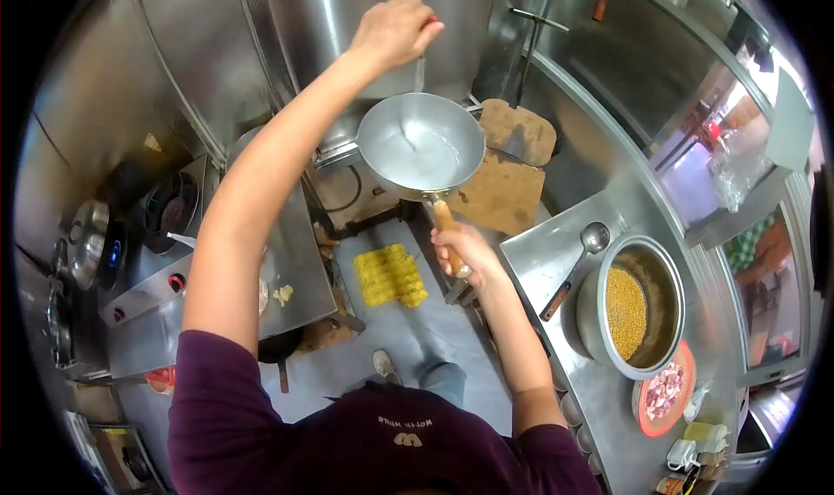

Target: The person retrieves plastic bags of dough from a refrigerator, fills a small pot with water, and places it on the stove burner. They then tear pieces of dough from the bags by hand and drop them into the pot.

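Observation:
My right hand (462, 250) is wrapped around the wooden handle of a metal saucepan (378, 156), which it holds out in front of me. A little clear liquid, apparently water, lies in the pan. Above the pan's far side, my left hand (393, 33) is raised with its fingers closed around what looks like a tap handle; only a small red part shows past the fingers. A metal spout (420, 75) points down from under that hand toward the pan. The rest of the tap is hidden behind the hand.
On the right counter, a ladle (575, 265) lies beside a deep pot (591, 308) of yellow grains. Behind it sits an orange-rimmed plate (644, 408) of chopped meat. A stove (152, 291) stands left, wooden boards (504, 195) lean ahead, and a yellow mat (388, 276) covers some floor.

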The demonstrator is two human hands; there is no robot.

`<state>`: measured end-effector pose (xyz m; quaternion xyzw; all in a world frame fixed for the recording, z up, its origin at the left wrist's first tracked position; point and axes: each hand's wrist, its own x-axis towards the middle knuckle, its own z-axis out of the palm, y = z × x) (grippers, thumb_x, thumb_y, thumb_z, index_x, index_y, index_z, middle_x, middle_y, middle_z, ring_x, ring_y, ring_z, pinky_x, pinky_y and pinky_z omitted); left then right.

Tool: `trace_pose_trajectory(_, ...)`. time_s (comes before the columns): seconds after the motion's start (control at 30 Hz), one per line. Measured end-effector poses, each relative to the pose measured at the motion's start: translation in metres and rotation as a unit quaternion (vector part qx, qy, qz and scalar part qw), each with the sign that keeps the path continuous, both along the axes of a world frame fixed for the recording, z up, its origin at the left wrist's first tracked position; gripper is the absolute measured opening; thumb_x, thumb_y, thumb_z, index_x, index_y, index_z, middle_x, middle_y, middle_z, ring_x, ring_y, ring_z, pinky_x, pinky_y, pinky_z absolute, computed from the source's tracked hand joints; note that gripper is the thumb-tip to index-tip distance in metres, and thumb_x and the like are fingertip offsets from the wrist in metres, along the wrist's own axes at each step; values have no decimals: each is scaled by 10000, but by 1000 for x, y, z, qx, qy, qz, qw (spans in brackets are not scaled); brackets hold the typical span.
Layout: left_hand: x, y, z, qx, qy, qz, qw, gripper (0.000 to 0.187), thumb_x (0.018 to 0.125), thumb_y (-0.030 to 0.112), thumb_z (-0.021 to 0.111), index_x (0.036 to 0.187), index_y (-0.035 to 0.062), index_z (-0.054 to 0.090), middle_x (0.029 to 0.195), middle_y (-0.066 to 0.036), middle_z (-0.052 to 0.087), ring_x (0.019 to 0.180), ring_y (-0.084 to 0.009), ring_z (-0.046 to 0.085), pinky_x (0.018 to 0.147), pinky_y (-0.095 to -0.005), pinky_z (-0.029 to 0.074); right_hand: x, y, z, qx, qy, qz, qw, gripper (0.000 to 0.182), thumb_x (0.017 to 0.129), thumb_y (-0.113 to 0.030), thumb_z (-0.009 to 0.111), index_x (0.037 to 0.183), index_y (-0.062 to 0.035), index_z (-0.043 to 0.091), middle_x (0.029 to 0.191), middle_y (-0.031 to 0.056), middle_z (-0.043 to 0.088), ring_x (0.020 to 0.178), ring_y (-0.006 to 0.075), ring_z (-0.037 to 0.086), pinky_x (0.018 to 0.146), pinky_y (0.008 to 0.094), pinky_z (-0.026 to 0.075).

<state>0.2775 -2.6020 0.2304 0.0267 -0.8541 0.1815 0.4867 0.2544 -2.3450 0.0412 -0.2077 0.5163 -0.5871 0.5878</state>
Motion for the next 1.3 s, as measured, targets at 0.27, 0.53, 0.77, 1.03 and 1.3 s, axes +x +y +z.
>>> trace_pose_trajectory(0.27, -3, 8, -15, -20, 36, 3, 999, 202, 742, 249, 625, 699, 52, 607, 716, -56, 580, 721, -213, 563, 584, -319, 485, -18, 2, 7, 10, -26, 23, 999, 152, 770, -73, 530, 899, -18, 470, 556, 19, 466, 378, 126, 428, 354, 239, 343)
trace_pose_trajectory(0.53, -6, 19, -17, 3, 13, 66, 998, 185, 778, 258, 606, 777, 74, 627, 773, -36, 604, 738, -195, 573, 598, -312, 496, -40, 1, -9, -27, -116, 36, 992, 275, 784, -71, 550, 1012, 14, 422, 625, 24, 474, 428, 126, 455, 371, 250, 361)
trace_pose_trajectory(0.77, -8, 17, -14, -31, 10, 83, 996, 150, 798, 225, 581, 797, 84, 633, 761, -24, 598, 726, -192, 568, 574, -310, 492, -57, 6, 6, 4, 17, 54, 998, 232, 779, -56, 560, 958, -8, 421, 606, 8, 462, 403, 104, 434, 366, 228, 366)
trace_pose_trajectory(1.03, -3, 38, -3, -23, -8, 85, 996, 125, 765, 165, 573, 713, 55, 604, 725, -67, 564, 739, -224, 546, 596, -324, 478, -63, 3, 21, 3, -25, 80, 996, 187, 777, -64, 559, 913, -10, 442, 599, 8, 466, 390, 108, 440, 364, 226, 364)
trace_pose_trajectory(1.3, -6, 35, -7, -52, 4, 115, 992, 127, 774, 178, 590, 719, 70, 628, 668, -21, 560, 679, -174, 549, 509, -299, 478, -64, 0, 34, 12, -30, 76, 997, 169, 767, -44, 543, 903, 1, 452, 576, 20, 462, 385, 121, 440, 362, 225, 361)
